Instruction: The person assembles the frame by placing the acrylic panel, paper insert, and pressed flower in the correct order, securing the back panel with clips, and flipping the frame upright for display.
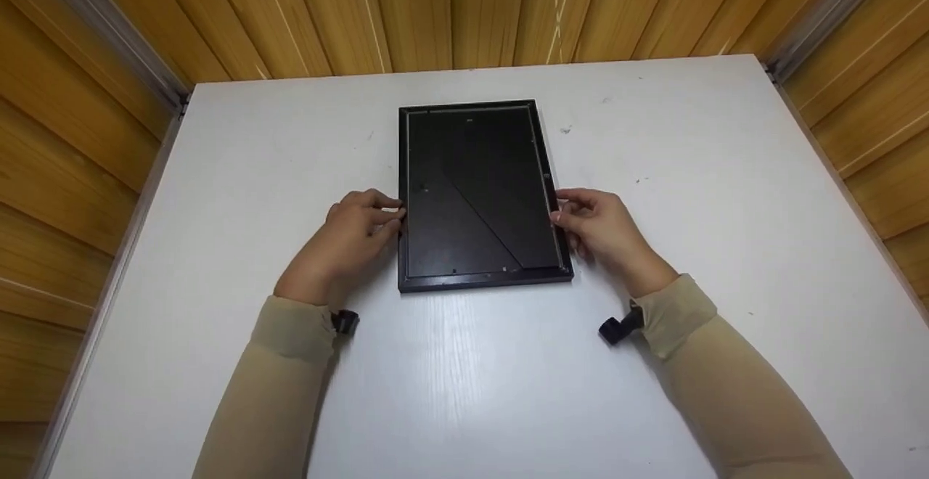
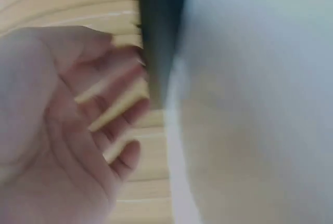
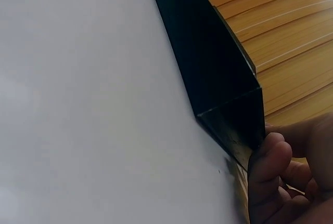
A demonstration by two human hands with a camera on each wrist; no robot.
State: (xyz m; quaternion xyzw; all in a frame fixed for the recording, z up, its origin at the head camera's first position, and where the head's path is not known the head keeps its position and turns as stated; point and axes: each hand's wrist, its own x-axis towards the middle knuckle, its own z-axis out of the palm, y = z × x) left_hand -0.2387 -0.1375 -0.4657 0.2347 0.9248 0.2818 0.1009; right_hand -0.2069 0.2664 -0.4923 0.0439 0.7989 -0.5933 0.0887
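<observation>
Two hands at opposite long sides of a black frame (image 1: 472, 282), back upward, at the middle of a white table (image 1: 464, 385).
The left hand (image 1: 355, 226), unclenched with loosely extended fingers, touches the left edge; the right hand (image 1: 606, 225) pinches the right edge between thumb and fingers. The frame holds a dark backing panel (image 1: 450, 218), crossed by a slanting line (image 1: 486, 223).

A white table (image 1: 450, 377) is bordered at its far edge by a yellow-brown planked back wall (image 1: 414, 14). Planked side walls (image 1: 58, 138) are separated from it by grey metal posts (image 1: 109, 25). Small marks (image 1: 566, 130) are scattered over the table.
</observation>
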